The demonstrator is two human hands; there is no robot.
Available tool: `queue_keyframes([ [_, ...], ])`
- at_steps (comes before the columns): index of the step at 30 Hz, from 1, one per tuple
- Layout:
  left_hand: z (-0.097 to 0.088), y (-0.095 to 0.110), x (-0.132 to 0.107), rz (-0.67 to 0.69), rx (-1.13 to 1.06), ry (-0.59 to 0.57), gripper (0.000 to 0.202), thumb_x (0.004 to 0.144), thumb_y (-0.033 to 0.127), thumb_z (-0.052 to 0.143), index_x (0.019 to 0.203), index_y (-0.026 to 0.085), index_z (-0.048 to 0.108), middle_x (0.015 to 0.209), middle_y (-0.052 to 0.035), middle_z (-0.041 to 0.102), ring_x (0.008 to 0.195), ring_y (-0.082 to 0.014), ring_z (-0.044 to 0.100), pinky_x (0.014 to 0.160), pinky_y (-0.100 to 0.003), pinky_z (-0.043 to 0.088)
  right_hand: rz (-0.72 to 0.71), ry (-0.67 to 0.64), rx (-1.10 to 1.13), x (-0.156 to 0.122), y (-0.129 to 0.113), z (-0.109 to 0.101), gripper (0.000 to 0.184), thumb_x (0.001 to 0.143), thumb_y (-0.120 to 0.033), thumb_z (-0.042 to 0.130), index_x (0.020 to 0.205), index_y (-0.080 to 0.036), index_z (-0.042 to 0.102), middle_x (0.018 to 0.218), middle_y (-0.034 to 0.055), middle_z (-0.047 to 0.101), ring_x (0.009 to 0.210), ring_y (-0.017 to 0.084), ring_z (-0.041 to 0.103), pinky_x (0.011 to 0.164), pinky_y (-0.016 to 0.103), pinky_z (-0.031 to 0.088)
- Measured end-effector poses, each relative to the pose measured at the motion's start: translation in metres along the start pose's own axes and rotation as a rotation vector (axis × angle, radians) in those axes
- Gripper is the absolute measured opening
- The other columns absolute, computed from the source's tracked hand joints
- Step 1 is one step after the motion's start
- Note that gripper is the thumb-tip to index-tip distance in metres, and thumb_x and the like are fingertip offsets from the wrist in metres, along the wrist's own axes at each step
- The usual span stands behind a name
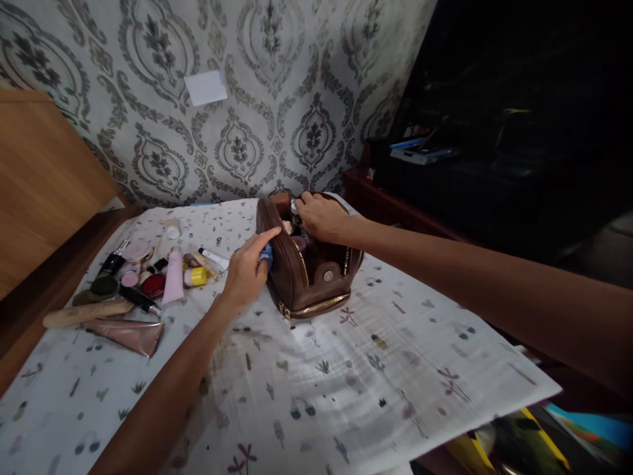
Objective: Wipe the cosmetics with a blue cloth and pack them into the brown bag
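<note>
A brown leather toiletry bag point(316, 277) with a gold zipper stands open on the patterned white cloth point(346, 376). My left hand point(247, 270) rests against the bag's left side, fingers curled round a small blue thing point(267, 254) I cannot name. My right hand point(321, 216) reaches over the open top, fingers bent down into the bag; what they grip is hidden. A few small items show inside the opening.
Several cosmetics lie at the left: a pink tube point(173, 277), a rose-gold tube point(129, 334), a red compact point(153, 285), a yellow pot point(196, 276), a wooden-handled brush point(86, 313). A wooden headboard point(39, 185) stands left, dark furniture point(494, 165) right.
</note>
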State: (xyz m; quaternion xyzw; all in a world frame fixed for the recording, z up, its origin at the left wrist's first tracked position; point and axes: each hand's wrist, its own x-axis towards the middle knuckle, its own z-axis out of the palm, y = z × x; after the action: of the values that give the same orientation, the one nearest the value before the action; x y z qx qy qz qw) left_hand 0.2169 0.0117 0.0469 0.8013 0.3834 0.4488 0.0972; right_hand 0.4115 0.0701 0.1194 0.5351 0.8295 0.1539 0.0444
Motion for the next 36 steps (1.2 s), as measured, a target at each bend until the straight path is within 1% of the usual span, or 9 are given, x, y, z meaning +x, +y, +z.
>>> queue_keyframes([
  [2,0.0,0.0,0.0,-0.005,0.001,0.004,0.068,0.072,-0.003,0.041,0.134,0.018,0.06,0.133,-0.0072,0.067,0.126,-0.0222,0.06,0.112,-0.04,0.046,-0.082,0.019,-0.027,0.004,0.002,0.001,0.042,0.095,-0.01,0.044,0.135,-0.002,0.05,0.137,0.0245,0.053,0.126,0.032,0.052,0.097,0.038,0.048],
  [4,0.0,0.0,0.0,-0.009,0.0,0.001,0.068,0.072,-0.003,0.041,0.134,0.018,0.06,0.134,-0.0072,0.066,0.126,-0.022,0.06,0.112,-0.04,0.046,-0.107,-0.041,-0.044,0.008,0.004,0.005,0.044,0.093,-0.005,0.042,0.136,0.0,0.049,0.138,0.0244,0.053,0.125,0.03,0.053,0.097,0.036,0.048],
  [10,0.0,-0.001,0.0,0.002,-0.008,-0.004,0.069,0.072,-0.004,0.041,0.134,0.019,0.059,0.136,-0.0062,0.066,0.128,-0.0213,0.059,0.112,-0.038,0.046,-0.041,-0.089,-0.038,0.02,0.003,0.016,0.039,0.092,-0.005,0.043,0.127,0.002,0.058,0.129,0.0268,0.058,0.12,0.031,0.058,0.094,0.035,0.048],
  [18,-0.002,0.001,0.0,0.007,0.011,-0.014,0.069,0.072,-0.001,0.04,0.136,0.018,0.059,0.138,-0.007,0.065,0.128,-0.0205,0.059,0.113,-0.037,0.044,0.015,-0.099,-0.02,0.018,0.01,0.018,0.038,0.087,-0.011,0.059,0.123,0.003,0.063,0.123,0.0275,0.062,0.117,0.033,0.06,0.095,0.036,0.049],
  [24,-0.005,0.002,0.002,0.0,0.036,-0.037,0.07,0.073,0.0,0.039,0.138,0.019,0.059,0.137,-0.0059,0.065,0.129,-0.0201,0.059,0.113,-0.037,0.045,0.014,-0.066,0.009,0.018,0.011,0.014,0.036,0.089,-0.009,0.053,0.121,-0.002,0.066,0.123,0.0244,0.063,0.114,0.029,0.061,0.093,0.033,0.05],
  [28,-0.009,0.004,0.004,0.0,0.06,-0.078,0.07,0.073,0.001,0.04,0.139,0.019,0.058,0.138,-0.0054,0.065,0.132,-0.0201,0.058,0.114,-0.037,0.044,0.006,-0.022,0.031,0.016,0.013,0.01,0.04,0.089,-0.005,0.05,0.127,-0.001,0.063,0.126,0.0244,0.062,0.116,0.029,0.061,0.092,0.033,0.049],
  [30,-0.01,0.004,0.003,-0.007,0.063,-0.102,0.072,0.073,0.002,0.04,0.141,0.019,0.057,0.142,-0.005,0.063,0.135,-0.0199,0.055,0.117,-0.037,0.042,-0.037,0.005,0.044,0.014,0.013,0.008,0.039,0.092,-0.007,0.049,0.128,-0.001,0.062,0.129,0.0237,0.061,0.118,0.03,0.059,0.095,0.033,0.047],
  [34,-0.012,0.005,0.0,-0.039,0.058,-0.126,0.076,0.072,0.001,0.041,0.145,0.02,0.052,0.151,-0.0035,0.055,0.14,-0.0193,0.05,0.121,-0.038,0.037,-0.296,-0.002,0.028,0.011,0.012,0.014,0.029,0.095,-0.019,0.052,0.117,-0.007,0.069,0.125,0.0199,0.064,0.116,0.031,0.056,0.095,0.037,0.044],
  [36,-0.011,0.006,-0.002,-0.055,0.048,-0.132,0.078,0.072,0.001,0.041,0.147,0.021,0.049,0.153,-0.0029,0.052,0.142,-0.0188,0.047,0.123,-0.038,0.035,-0.386,-0.024,0.006,0.012,0.009,0.021,0.028,0.094,-0.018,0.054,0.117,-0.008,0.068,0.125,0.0179,0.064,0.116,0.03,0.055,0.092,0.036,0.044],
])
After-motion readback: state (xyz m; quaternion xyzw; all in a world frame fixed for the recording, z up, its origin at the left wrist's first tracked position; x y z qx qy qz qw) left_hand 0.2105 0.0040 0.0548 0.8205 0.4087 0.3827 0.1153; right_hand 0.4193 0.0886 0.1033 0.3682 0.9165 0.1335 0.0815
